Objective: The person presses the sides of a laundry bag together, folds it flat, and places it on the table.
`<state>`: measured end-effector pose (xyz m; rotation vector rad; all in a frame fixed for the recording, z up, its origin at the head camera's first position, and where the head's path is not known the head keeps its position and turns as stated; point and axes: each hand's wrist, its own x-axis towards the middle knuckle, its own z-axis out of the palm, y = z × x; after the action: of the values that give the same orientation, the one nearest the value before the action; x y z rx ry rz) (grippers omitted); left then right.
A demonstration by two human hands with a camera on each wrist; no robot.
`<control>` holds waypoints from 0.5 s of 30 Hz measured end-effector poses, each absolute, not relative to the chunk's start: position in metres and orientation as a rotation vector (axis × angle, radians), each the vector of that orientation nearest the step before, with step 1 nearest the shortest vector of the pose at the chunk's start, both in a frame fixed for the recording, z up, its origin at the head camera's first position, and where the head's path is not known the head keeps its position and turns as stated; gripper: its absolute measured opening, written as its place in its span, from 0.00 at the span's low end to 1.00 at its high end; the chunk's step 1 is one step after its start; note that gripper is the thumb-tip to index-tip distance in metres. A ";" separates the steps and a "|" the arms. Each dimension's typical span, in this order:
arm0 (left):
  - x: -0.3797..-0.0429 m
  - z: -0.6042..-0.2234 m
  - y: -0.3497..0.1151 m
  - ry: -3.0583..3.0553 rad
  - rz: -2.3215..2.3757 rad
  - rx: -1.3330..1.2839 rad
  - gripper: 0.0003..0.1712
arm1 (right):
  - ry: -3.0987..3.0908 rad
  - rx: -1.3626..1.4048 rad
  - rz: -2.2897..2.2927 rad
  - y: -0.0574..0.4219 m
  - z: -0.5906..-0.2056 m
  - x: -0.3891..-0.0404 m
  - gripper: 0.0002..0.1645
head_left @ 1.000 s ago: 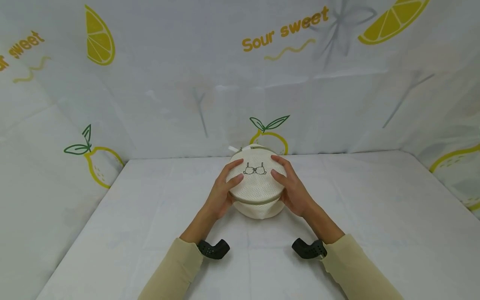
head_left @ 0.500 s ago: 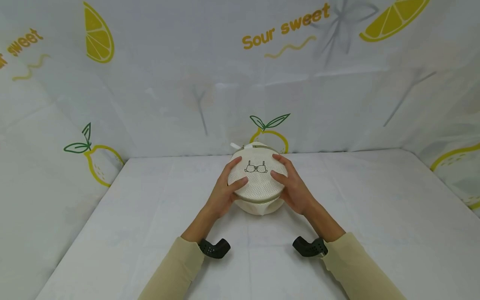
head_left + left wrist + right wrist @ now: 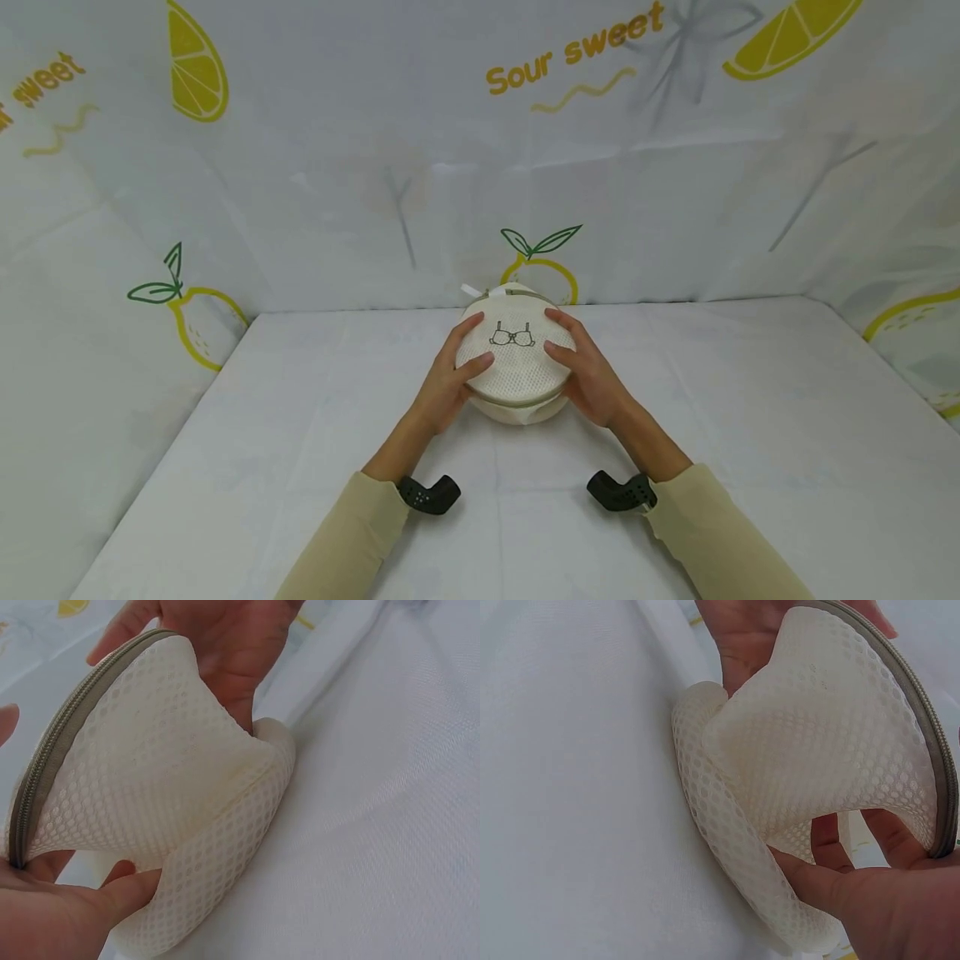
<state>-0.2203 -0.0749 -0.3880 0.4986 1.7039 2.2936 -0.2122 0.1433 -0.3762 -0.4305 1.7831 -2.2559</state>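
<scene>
Round cream mesh laundry pouch with grey zip [image 3: 516,367] sits mid-tabletop toward the far edge, squashed; left hand [image 3: 447,379] and right hand [image 3: 588,375] curl round its sides, thumbs underneath. Step looks like compressing/flattening; next likely needs even downward pressure

I see a cream mesh bag [image 3: 516,367] of soft, matt perforated cloth with a grey-green woven zipper [image 3: 930,750]. The table [image 3: 750,433] wears smooth, matt white cloth; the backdrop [image 3: 360,150] looks like faintly sheeny printed fabric.
</scene>
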 end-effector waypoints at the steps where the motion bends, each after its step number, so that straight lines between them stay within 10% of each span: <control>1: -0.221 -0.388 -0.075 1.714 2.295 0.499 0.39 | 1.788 -0.429 -2.250 0.143 -0.376 -0.212 0.37; 15: -0.225 -0.393 -0.083 1.988 2.093 0.544 0.44 | 1.916 -0.429 -2.082 0.150 -0.377 -0.216 0.40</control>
<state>-0.2246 -0.0829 -0.3926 0.5443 1.9878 2.0926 -0.2157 0.1498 -0.3771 -0.4292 1.9163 -2.0820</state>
